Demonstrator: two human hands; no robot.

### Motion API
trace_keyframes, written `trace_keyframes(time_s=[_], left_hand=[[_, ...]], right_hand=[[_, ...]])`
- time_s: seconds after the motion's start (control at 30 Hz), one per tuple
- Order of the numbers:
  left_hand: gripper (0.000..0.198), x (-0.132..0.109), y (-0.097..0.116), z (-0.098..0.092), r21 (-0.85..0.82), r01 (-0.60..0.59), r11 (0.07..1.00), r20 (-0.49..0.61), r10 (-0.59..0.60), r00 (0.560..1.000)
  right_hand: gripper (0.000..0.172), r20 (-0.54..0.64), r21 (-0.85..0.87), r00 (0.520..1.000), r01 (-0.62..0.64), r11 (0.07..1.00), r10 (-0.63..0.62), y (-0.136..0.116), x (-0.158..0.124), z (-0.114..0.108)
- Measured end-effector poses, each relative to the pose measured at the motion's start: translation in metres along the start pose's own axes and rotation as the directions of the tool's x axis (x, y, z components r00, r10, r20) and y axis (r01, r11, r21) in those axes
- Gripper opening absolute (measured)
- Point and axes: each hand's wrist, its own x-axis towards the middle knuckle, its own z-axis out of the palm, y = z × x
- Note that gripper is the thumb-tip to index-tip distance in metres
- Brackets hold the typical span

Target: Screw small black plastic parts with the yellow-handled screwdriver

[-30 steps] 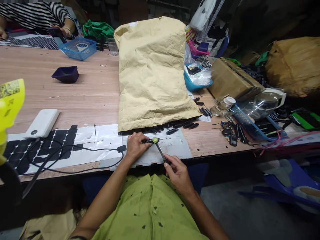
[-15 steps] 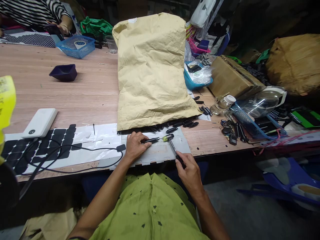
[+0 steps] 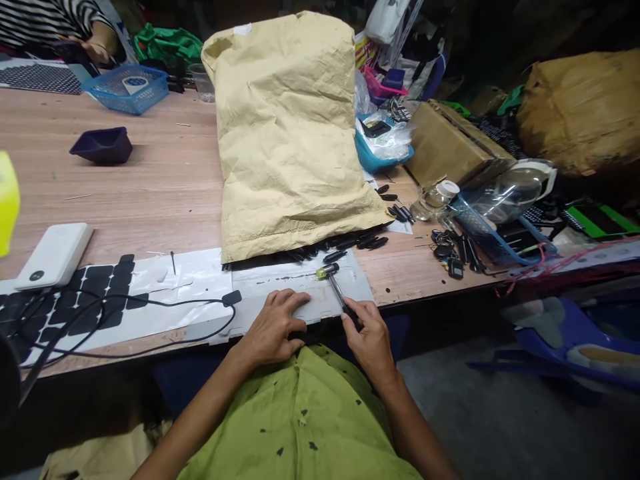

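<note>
My right hand (image 3: 369,331) is closed around the handle of a small hammer (image 3: 334,285). Its yellow-and-black head rests on a grey plate (image 3: 280,277) at the near table edge. My left hand (image 3: 277,322) lies on the front edge of that plate, fingers stretched out, with nothing visible in them. Several small black pieces (image 3: 350,243) lie in a row just past the plate, along the bottom edge of a big brown paper sack (image 3: 290,133).
To the left lie a white sheet with black solar cells (image 3: 95,300), a black cable (image 3: 165,303) and a white power bank (image 3: 53,255). A dark tray (image 3: 103,145), a blue basket (image 3: 125,87) and another person's striped sleeve (image 3: 50,27) are at the far left. A cardboard box (image 3: 450,143), a bottle (image 3: 435,200) and clutter are on the right.
My left hand has let go of the black piece it pinned on the plate and drawn back to the table edge. The hammer head swung right, then settled on the plate.
</note>
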Motion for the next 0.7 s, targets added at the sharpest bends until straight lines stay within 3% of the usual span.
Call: trace_keyframes(time_s=[0.33,0.5,0.6,0.7], left_hand=[[0.022,0.000,-0.004,0.009,0.112,-0.054,0.992,0.001,0.054,0.999],[0.014,-0.001,-0.004,0.004,0.023,-0.055,0.998,-0.021,0.055,0.998],[0.002,0.011,-0.005,-0.004,-0.107,0.001,0.994,-0.143,-0.016,0.990],[0.018,0.043,-0.008,-0.013,-0.166,0.116,0.979,-0.298,-0.162,0.941]], right_hand=[[0.034,0.001,-0.009,1.000,0.004,1.000,-0.004,-0.001,0.000,0.001],[0.034,-0.008,-0.009,1.000,0.018,1.000,-0.018,-0.001,0.000,0.003],[0.034,-0.012,-0.018,1.000,0.024,1.000,-0.025,-0.001,0.000,0.005],[0.034,-0.017,-0.032,0.999,0.038,0.999,-0.039,-0.001,0.001,0.007]])
